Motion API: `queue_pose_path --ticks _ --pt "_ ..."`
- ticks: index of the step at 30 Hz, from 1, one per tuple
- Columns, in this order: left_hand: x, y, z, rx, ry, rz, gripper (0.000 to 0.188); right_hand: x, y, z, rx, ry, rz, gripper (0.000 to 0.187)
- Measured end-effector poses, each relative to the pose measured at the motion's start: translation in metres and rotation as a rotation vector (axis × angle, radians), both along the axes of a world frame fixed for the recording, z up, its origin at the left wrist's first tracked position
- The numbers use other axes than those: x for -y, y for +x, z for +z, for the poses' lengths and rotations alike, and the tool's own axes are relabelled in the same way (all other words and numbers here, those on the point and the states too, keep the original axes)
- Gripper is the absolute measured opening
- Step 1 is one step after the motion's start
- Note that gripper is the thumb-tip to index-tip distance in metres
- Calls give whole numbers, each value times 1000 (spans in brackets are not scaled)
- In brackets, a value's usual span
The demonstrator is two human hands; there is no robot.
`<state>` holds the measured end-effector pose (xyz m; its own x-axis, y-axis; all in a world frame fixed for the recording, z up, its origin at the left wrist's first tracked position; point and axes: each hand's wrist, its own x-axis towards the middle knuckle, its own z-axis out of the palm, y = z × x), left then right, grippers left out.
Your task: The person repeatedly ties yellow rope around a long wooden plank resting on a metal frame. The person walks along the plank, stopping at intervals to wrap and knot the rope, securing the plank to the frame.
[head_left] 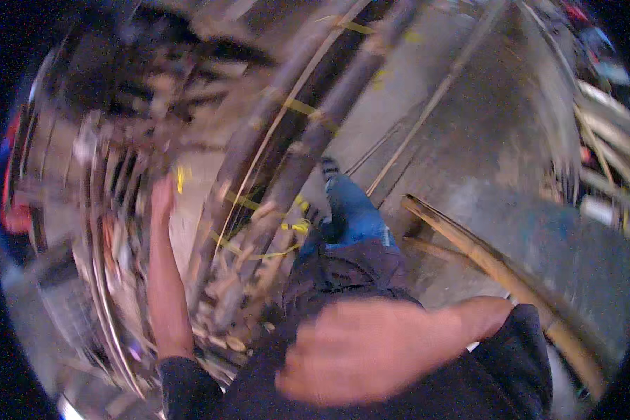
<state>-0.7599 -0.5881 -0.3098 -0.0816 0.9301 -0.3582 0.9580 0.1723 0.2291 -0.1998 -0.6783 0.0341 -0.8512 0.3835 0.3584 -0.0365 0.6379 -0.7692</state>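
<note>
My left arm reaches out at the left, and my left hand [163,196] is near a small yellow strip [182,179]. Motion smears its fingers, so I cannot tell whether it holds anything. Close in front of my torso is my right hand [357,350], its back toward me and its fingers pointing left. Blur hides how far those fingers are curled, and nothing shows in them. Between my left arm and my blue-trousered leg lies a bundle of long brown wooden poles [343,80], with yellow straps [302,107] across it. A loose yellow strap end [297,227] hangs beside the poles.
Right of my leg, a long tan split pole [497,260] lies slantwise. A thin pole [437,94] stretches over the concrete floor [518,105]. Several thin bent rods [106,294] stand at the left. Pale lengths of material [605,126] are stacked at the far right.
</note>
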Motion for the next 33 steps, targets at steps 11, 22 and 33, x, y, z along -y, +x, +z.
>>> queue_pose_path --ticks 11,22,33 --pt "-159 291 139 218 30 -68 39 -13 181 -201 9 -726 -1221 20" --pt "-274 743 55 207 580 -380 24 -138 448 -787 928 -1263 -1661 31" --pt "-261 897 -198 44 -226 -181 23 -323 739 -1114 605 -941 -1980 21"
